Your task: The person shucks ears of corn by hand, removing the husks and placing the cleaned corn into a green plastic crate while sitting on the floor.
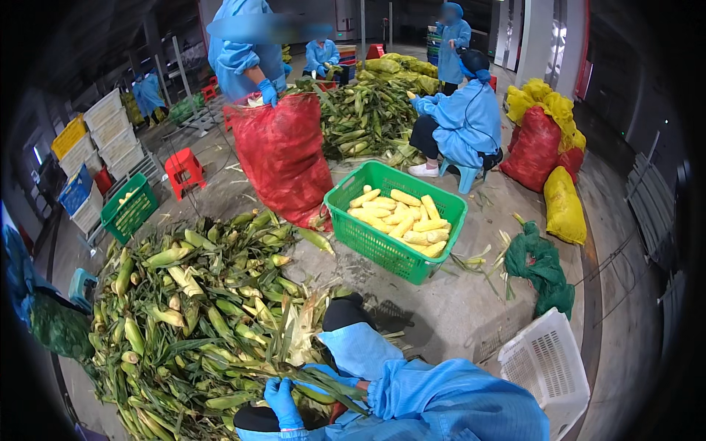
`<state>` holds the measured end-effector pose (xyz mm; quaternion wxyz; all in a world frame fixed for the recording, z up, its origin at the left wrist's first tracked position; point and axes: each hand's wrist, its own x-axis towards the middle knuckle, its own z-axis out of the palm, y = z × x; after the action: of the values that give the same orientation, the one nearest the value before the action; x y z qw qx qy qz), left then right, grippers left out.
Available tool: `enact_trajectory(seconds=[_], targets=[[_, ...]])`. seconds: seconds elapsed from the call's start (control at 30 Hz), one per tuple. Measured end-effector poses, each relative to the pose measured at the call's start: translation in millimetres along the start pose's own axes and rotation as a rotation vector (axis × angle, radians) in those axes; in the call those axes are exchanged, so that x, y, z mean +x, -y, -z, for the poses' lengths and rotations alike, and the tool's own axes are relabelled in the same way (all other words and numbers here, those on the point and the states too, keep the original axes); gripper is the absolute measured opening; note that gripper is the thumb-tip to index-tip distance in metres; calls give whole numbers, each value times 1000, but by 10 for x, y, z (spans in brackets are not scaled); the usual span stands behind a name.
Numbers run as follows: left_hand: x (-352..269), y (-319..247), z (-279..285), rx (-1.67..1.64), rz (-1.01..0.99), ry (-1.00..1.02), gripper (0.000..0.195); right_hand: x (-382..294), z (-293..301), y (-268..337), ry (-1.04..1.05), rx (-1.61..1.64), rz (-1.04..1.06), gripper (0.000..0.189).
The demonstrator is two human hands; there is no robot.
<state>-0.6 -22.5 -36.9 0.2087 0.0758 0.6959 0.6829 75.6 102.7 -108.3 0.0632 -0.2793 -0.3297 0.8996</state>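
Low in the head view, an ear of corn in green husk [314, 394] lies between my hands. My left hand [282, 401], in a blue glove, has its fingertips pinched at one end of the husk. My right hand [329, 374], gloved too, is closed around the ear, partly hidden behind long loose leaves. To the left and ahead spreads a big heap of unhusked corn [182, 331]. Pale stripped husks [303, 325] stick up at its near right edge. Beyond my knee stands a green plastic crate [380, 263] holding many husked yellow cobs [405, 218].
A person in blue grips a full red mesh sack [281, 154] behind the heap. Another person [460, 121] sits on a blue stool by a second corn pile [364, 118]. A white crate [543, 364] lies tipped at right, near a green net bag [538, 264]. Filled sacks [532, 146] stand farther back.
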Motion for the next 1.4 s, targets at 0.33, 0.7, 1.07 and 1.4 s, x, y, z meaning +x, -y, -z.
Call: enact_trajectory(seconds=[0.33, 0.7, 1.07, 1.4], targets=[[21, 98, 15, -49, -7, -43, 13, 4, -57, -104, 35, 2, -44, 23], [9, -73, 2, -26, 31, 42, 11, 13, -65, -197, 62, 20, -73, 23], [-62, 88, -123, 21, -126, -27, 21, 85, -71, -191, 79, 30, -74, 23], [35, 33, -22, -21, -14, 43, 19, 85, -79, -230, 93, 34, -102, 23]])
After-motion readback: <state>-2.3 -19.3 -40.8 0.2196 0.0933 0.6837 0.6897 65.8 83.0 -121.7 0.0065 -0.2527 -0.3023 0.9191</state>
